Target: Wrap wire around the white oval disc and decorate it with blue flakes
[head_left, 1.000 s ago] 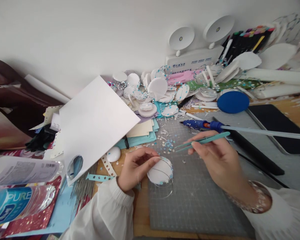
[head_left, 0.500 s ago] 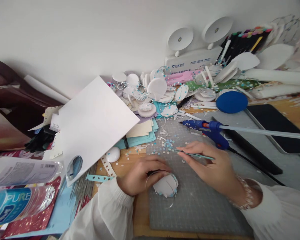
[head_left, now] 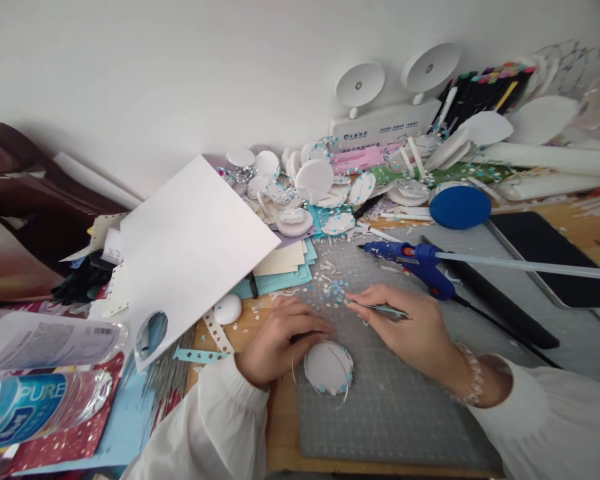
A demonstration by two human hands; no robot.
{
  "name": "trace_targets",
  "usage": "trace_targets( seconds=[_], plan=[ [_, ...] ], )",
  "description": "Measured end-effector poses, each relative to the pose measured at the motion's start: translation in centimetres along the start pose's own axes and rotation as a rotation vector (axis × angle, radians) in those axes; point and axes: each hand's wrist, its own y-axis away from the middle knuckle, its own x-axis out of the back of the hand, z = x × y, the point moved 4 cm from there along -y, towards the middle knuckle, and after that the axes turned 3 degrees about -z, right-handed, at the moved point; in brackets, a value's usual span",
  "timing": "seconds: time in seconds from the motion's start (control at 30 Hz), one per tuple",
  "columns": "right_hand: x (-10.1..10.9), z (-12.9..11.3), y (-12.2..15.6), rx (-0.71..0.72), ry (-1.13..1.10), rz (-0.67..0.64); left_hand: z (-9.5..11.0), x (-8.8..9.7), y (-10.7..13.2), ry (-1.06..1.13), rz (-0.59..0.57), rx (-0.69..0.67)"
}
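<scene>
My left hand [head_left: 280, 340] rests on the edge of the grey cutting mat [head_left: 395, 413], fingers curled, touching a white round disc [head_left: 328, 367] trimmed with small blue and white bits. My right hand [head_left: 405, 323] pinches teal tweezers [head_left: 380, 309], with their tips pointing left toward a scatter of tiny blue and white confetti pieces [head_left: 336, 291] on the mat. A blue hot glue gun [head_left: 415, 260] lies just behind my right hand, a clear glue stick [head_left: 530, 267] sticking out of its back to the right.
A large white sheet [head_left: 190, 247] with a round hole leans at left over coloured card. A pile of white discs [head_left: 305, 183] sits by the wall, with a blue round pad [head_left: 459, 207], a dark tablet [head_left: 545, 253], markers [head_left: 480, 90] and a water bottle [head_left: 35, 407].
My left hand has set the disc down flat on the mat. My right hand has lowered the tweezers and moved them left toward the confetti pieces.
</scene>
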Motion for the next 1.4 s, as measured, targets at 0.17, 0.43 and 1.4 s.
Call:
trace_targets(
  seconds=[0.17, 0.43, 1.4],
  plan=[
    [0.9, -1.0, 0.1, 0.035, -0.077, 0.083, -0.4, 0.7, 0.1, -0.084, 0.162, 0.11],
    [1.1, -2.5, 0.5, 0.192, -0.137, 0.027, -0.4, 0.7, -0.1, 0.205, 0.304, 0.269],
    [0.8, -1.7, 0.7, -0.075, -0.297, 0.066, 0.1, 0.4, -0.2, 0.386, 0.318, 0.229]
  ],
)
